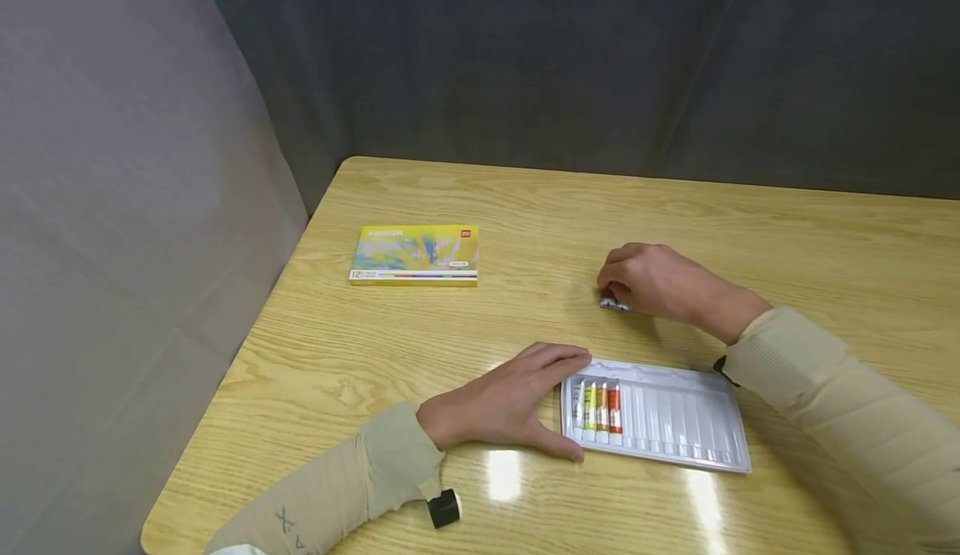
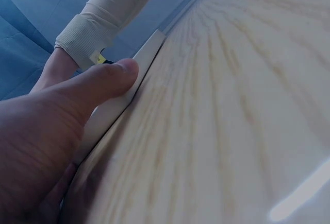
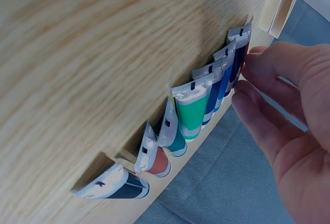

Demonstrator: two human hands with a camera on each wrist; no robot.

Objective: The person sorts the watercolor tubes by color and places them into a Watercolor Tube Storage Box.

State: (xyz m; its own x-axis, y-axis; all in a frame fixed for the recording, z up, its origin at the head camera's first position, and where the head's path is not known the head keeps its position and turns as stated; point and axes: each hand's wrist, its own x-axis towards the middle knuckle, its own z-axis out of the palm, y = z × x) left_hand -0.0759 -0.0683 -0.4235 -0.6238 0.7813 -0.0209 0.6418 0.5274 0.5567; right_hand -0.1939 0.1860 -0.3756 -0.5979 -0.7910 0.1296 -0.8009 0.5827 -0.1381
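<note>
My left hand holds the left end of a white plastic tray, fingers at the far corner and thumb at the near one. Several paint tubes, among them yellow, ochre and red, fill the slots at the tray's left. Beyond the tray, my right hand is down at the tabletop and pinches a paint tube at the end of a row. More tubes stand along that row, including a green tube, blue ones and an orange-red tube. In the head view the hand hides most of them.
A yellow paint box lies flat at the back left of the wooden table. Dark cloth hangs behind the table, and a grey one hangs along the left side. Slots to the right in the tray hold no tubes.
</note>
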